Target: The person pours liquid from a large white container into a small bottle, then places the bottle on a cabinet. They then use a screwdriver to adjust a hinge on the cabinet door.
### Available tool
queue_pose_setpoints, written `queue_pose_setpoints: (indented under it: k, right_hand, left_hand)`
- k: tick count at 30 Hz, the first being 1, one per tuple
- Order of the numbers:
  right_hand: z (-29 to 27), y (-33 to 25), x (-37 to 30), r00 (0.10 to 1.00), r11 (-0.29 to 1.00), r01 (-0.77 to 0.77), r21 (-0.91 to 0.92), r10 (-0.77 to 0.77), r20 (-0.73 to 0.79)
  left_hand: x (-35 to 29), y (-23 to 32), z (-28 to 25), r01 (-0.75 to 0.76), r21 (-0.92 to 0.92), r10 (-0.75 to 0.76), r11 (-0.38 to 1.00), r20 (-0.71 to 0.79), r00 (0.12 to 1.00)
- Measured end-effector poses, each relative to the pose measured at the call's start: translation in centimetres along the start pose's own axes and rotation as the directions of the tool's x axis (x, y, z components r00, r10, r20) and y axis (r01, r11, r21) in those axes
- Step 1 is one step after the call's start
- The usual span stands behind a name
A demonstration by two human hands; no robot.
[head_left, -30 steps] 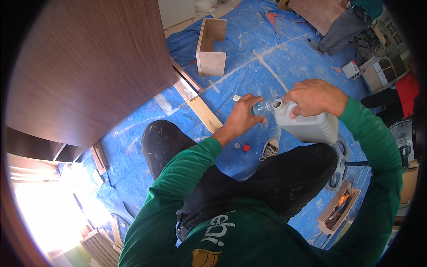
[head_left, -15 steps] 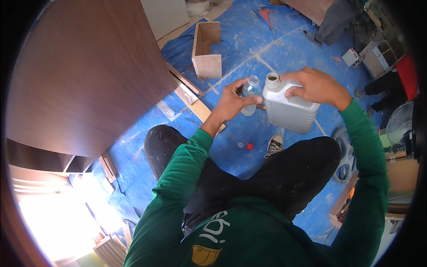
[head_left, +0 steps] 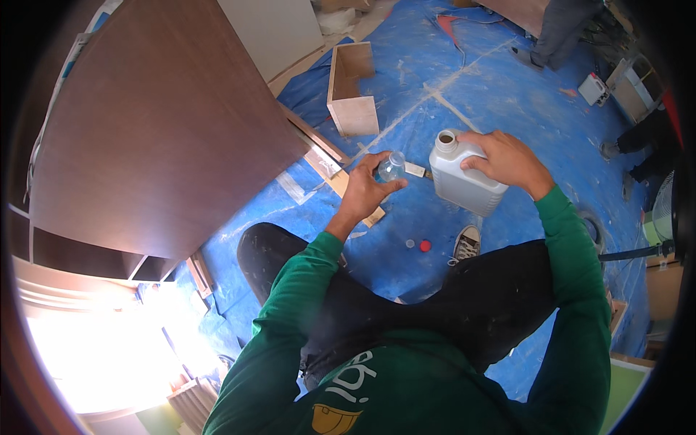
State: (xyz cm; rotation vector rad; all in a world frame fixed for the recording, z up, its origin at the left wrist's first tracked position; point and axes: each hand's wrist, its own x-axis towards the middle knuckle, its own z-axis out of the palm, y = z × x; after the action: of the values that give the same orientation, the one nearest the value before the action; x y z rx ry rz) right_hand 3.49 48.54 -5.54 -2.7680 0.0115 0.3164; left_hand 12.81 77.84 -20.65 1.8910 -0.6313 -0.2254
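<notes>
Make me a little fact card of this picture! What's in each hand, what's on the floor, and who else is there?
Left hand: holds a clear bottle
Right hand: holds a whitish jug, its mouth open
Bottle and jug: apart
Floor cover: blue sheet
On it: red cap, small pale disc, open wooden box
Other people: grey-trousered legs, dark-trousered legs

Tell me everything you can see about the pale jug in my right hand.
The jug is boxy and whitish-grey, apparently plastic, with rounded shoulders and an uncapped round neck at its left end. Your right hand grips it near the top. It looks roughly upright, to the right of the clear bottle and apart from it. How full it is, or whether its base touches anything, I can't tell.
</notes>
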Motion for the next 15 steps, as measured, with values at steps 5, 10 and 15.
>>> queue_pose_setpoints:
  k: [5, 10, 15]
  right_hand:
    - [1.9, 1.2, 0.0, 0.998, 0.989, 0.018, -0.148, -0.009, 0.058]
    - [4.3, 0.9, -0.1, 0.988, 0.973, 0.057, -0.222, -0.023, 0.155]
    - [5.6, -0.5, 0.0, 0.961, 0.937, 0.105, -0.333, -0.010, 0.276]
  left_hand:
    - [-1.3, -2.5, 2.9, -0.026, 0.043, 0.026, 0.999, -0.006, 1.000]
    - [-2.9, -4.6, 6.1, -0.069, 0.010, 0.069, 0.998, 0.003, 0.998]
    - [-3.0, -5.4, 7.4, -0.109, 0.010, 0.108, 0.994, 0.048, 0.993]
